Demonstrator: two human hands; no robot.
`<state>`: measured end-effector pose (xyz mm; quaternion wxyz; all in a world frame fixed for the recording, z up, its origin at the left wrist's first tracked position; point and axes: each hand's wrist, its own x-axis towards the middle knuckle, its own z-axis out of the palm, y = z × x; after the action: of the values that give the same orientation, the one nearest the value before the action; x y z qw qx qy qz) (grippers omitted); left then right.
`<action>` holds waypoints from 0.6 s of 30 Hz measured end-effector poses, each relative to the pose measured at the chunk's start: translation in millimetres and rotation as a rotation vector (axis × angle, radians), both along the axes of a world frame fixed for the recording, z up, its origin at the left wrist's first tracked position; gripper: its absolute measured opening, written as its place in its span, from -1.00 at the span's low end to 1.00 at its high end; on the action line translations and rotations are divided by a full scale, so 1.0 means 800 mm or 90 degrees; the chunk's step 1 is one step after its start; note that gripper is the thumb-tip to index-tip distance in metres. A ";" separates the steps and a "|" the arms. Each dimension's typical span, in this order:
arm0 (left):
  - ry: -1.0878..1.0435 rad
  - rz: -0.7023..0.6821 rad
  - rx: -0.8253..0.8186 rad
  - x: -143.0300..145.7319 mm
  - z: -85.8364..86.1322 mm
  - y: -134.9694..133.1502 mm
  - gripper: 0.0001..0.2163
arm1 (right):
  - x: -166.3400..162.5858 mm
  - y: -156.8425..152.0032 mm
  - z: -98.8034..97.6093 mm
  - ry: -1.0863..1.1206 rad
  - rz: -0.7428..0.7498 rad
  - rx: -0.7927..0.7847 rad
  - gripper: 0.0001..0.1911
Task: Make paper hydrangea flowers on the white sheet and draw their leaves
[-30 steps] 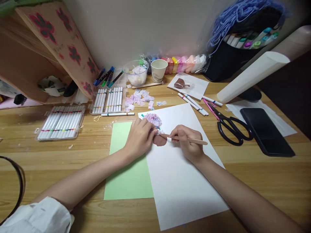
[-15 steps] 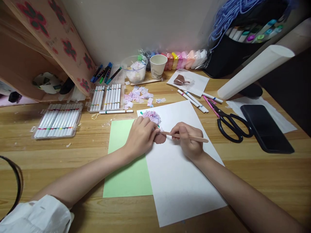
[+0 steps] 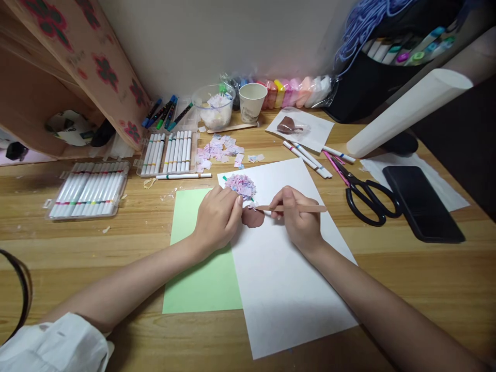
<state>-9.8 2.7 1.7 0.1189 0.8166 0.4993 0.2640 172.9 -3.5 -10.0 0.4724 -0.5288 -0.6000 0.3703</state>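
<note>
My right hand (image 3: 300, 219) grips a flat wooden craft stick (image 3: 310, 208) between thumb and fingers. The stick's left tip touches a small pale scrap at the top of a flat brown patch (image 3: 253, 217) on the white paper (image 3: 287, 289). My left hand (image 3: 217, 217) rests on the sheet just left of the brown patch, fingers bent and loosely apart, their tips partly hidden; I see nothing held in it. Above the patch sits a round cluster of pink, lilac and blue paper bits (image 3: 241, 186), with green marks at its edge. Green paper (image 3: 201, 281) lies partly under the white sheet.
Torn paper scraps (image 3: 220, 149), a plastic bowl (image 3: 214, 116) and a paper cup (image 3: 252, 103) stand behind. Marker cases (image 3: 89, 191) lie left. On the right are black-handled scissors (image 3: 372, 201), a phone (image 3: 422, 201) and a white paper roll (image 3: 411, 113).
My left hand has drawn back leftward from the stick's tip, uncovering more of the brown patch and the paper cluster. My right hand and the stick have shifted slightly up and left.
</note>
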 end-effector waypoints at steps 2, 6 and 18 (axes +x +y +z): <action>-0.010 0.005 -0.012 0.000 -0.001 0.000 -0.67 | -0.001 -0.001 -0.001 0.018 -0.010 -0.002 -0.52; -0.032 0.051 -0.038 -0.003 -0.001 0.002 -0.66 | 0.001 -0.005 -0.004 0.026 -0.022 0.067 -0.50; 0.108 0.048 -0.010 -0.011 0.019 0.035 -0.82 | 0.002 -0.005 -0.011 0.076 -0.060 0.114 -0.51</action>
<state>-18.6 30.7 17.2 0.0724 0.8159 0.5397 0.1946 174.8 -7.8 -18.7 0.5696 -0.4892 -0.5759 0.3234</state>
